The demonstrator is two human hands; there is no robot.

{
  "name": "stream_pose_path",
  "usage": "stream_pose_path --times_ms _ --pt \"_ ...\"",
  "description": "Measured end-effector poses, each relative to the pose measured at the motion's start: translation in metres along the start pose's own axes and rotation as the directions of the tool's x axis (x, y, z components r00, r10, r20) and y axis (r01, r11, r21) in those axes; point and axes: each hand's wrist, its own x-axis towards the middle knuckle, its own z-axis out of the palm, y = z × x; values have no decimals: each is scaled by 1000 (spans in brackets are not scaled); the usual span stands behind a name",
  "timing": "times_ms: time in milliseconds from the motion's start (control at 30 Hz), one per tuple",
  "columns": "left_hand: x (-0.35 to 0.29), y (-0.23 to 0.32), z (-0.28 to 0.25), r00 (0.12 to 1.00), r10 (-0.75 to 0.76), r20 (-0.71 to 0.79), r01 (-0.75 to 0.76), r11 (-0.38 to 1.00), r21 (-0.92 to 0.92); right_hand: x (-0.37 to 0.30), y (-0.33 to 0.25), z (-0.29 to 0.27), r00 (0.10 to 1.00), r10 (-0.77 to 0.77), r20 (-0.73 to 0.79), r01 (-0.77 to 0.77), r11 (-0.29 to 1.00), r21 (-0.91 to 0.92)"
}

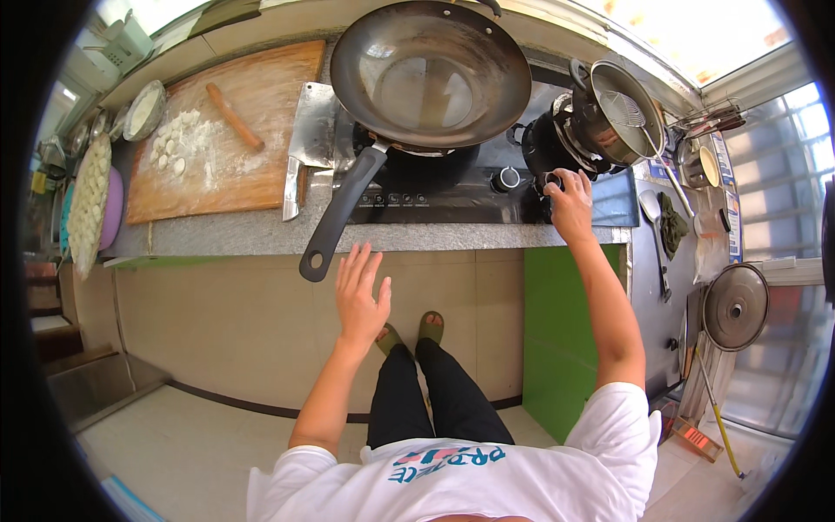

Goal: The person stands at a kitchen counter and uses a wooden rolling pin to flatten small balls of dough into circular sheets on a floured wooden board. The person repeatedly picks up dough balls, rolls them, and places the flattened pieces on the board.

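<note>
My right hand reaches to the front of the black gas stove, its fingers closed round the right control knob. The left control knob sits untouched beside it. My left hand hovers in front of the counter edge, empty, with fingers spread. Just beside it is the black handle of a large wok on the left burner. The wok's inside looks shiny, with a little liquid or oil at the bottom. A dark pot with a wire skimmer in it stands at the right burner.
A floured wooden board at left bears a rolling pin and dough pieces. A cleaver lies between board and stove. A ladle and dark cloth lie at right. A round lid stands beyond.
</note>
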Motion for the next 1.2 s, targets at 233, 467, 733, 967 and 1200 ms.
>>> stream_pose_path --times_ms 233,467,733,967,1200 --pt "-24 4 -20 996 -89 10 88 996 34 -12 -19 -14 993 78 -87 -71 995 75" --pt "-38 18 -63 983 -182 -12 182 979 87 -22 -76 -33 988 142 -57 -116 940 322" --pt "-58 28 -114 959 -249 -133 266 956 121 0 -132 -66 990 106 -94 -47 872 487" --pt "-72 32 -120 946 -286 -155 308 940 148 -17 -166 -54 999 40 -4 -30 815 579" --pt "-87 -8 -120 954 -270 -130 283 954 98 -25 -228 -23 1000 18 23 -28 799 600"
